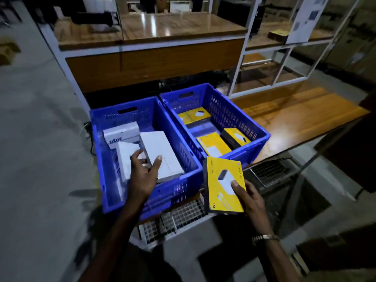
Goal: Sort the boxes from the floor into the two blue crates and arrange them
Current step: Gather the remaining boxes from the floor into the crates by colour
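Two blue crates stand side by side on a low wooden table. The left crate [126,112] holds three white boxes, the largest [162,153] lying flat on its right side. My left hand [143,174] reaches into that crate, thumb on the large white box and fingers curled over a smaller white box [126,157] beside it. The right crate [234,110] holds several yellow boxes [211,144]. My right hand [247,198] grips another yellow box [222,186], thumb on its top face, just in front of the right crate's near wall.
A white wire basket [179,216] sits below the crates' near edge. A wooden workbench [158,29] with white metal frame rises behind the crates. The bare wooden table top [295,112] extends to the right. Grey concrete floor [40,139] lies to the left.
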A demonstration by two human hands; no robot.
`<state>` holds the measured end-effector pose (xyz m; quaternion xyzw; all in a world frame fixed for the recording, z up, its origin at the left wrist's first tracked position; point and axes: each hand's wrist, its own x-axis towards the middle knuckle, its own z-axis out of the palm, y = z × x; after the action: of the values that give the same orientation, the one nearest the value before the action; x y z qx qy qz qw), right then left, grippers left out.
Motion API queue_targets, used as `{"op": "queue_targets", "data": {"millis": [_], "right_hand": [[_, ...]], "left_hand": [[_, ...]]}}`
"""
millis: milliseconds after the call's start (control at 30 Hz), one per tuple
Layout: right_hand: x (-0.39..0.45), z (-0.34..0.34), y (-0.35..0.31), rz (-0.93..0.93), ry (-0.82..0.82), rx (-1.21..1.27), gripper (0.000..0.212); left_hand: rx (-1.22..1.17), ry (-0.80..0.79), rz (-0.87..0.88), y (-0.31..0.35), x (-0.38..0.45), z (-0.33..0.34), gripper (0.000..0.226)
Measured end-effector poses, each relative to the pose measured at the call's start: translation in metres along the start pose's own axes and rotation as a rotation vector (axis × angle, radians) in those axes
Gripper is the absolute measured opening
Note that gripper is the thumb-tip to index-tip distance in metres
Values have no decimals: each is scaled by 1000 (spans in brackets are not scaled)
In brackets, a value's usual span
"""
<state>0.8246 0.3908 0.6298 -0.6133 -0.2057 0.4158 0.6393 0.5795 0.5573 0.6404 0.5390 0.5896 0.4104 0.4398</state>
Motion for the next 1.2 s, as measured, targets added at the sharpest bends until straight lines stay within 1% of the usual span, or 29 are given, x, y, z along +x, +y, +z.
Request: {"op": "queue_targets", "data": {"millis": [33,67,100,167,233,300,367,400,467,533,600,667,700,733,800,867,933,1000,1100,1167,1200], "right_hand": [[13,3,-6,-18,5,-2,43],[26,6,-11,-33,9,1,44],[37,9,-17,-40,10,4,44],[59,11,-25,-46,27,10,45],[83,9,-32,-50,68,8,53],[111,4,-40,-73,104,-12,64],[145,-4,-49,-110,131,-55,71],[163,-7,-54,-141,139,-97,71],[201,-10,-65,-206,107,-232,66],[231,-11,-72,-218,38,-396,62],[252,-18,-79,-263,-55,-639,51],[267,-29,-78,-428,-84,-938,45],[273,-36,-77,-492,-82,-1020,44],[277,-44,-76,-519,-81,-1048,42],[280,-56,-70,-537,-42,-996,31],[269,-63,-64,-573,23,-935,17],[253,-72,-56,-617,98,-881,11],[236,-82,-45,-576,161,-813,10],[206,-102,-27,-504,267,-782,9],[184,-111,-13,-465,324,-774,10],[170,-115,-5,-436,353,-769,9]], "left_hand": [[141,-43,-10,-6,15,5,63],[272,-90,-15,-14,25,9,62],[366,-121,-11,-20,31,13,56],[462,-114,56,-30,32,18,38],[495,-48,107,-30,27,23,27],[473,53,149,-22,21,31,20],[403,73,207,-9,16,43,17],[368,60,250,-3,15,52,17],[289,22,327,12,13,77,19],[256,-11,402,30,13,102,14],[304,-53,494,44,19,134,14],[401,-143,545,48,29,165,27],[461,-196,557,46,35,183,34],[531,-246,560,43,40,199,41],[660,-327,526,36,43,225,52],[659,-363,477,35,40,237,54],[574,-363,495,39,35,243,42],[508,-349,534,44,26,243,30],[398,-331,614,48,7,242,23],[303,-396,636,46,-6,240,17],[258,-466,641,42,-12,238,15]]}}
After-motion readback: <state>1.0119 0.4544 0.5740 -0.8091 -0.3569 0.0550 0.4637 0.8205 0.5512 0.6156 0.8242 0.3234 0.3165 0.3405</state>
